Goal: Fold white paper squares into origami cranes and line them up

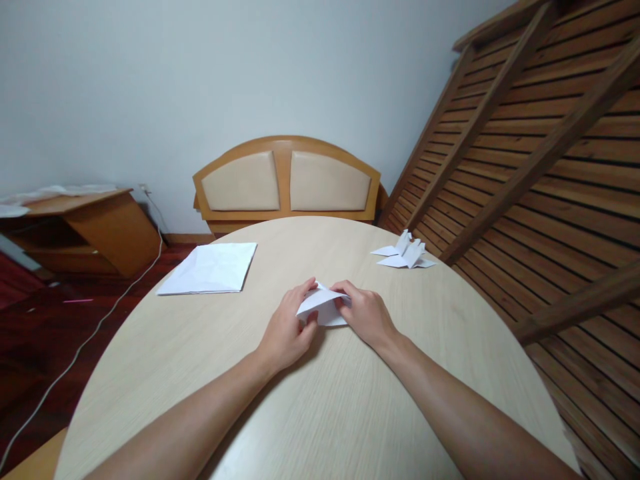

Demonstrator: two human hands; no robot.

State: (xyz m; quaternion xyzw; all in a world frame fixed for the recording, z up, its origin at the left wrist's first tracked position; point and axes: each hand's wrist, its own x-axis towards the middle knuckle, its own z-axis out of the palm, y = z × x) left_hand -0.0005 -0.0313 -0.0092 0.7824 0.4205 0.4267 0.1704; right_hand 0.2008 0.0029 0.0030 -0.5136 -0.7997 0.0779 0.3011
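Note:
Between my hands is a folded piece of white paper point(324, 311), its layers parted so that a hollow faces me. My left hand point(291, 325) grips its left side, thumb at the lower front and fingers behind the upper edge. On the right side my right hand point(367, 312) pinches the paper, with the thumb inside the opening. Some fingertips are hidden behind the sheet. The paper is just above or touching the tabletop; I cannot tell which.
A stack of white paper sheets point(210, 268) lies on the round wooden table point(280, 420) at the left. Several folded paper figures point(407, 253) stand at the right. Behind are a padded headboard point(285, 177) and a slatted wooden frame point(545, 173). A white cable point(100, 323) crosses the floor.

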